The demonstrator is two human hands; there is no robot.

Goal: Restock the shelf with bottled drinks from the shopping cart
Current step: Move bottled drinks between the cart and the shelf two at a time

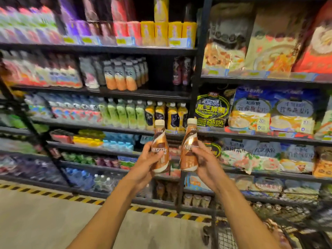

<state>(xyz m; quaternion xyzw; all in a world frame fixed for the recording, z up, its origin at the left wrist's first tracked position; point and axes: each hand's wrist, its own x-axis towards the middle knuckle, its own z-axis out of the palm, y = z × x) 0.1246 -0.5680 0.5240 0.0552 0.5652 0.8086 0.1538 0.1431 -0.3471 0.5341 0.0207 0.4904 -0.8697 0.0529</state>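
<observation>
Both hands (143,164) around coffee bottles (160,148)

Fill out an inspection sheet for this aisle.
Surface: black drinks shelving, stocked, with a dark gap beside the orange-bottomed bottles.
Job's things: two brown Nescafe bottles, left bottle and right bottle, upright, cream caps on.
Clutter: nothing seen.
Grippers: left hand and right hand each grip one bottle.
Cables: nothing seen.
Surroundings: snack bags to the right; wire shopping cart; hazard-striped floor tape.
</observation>
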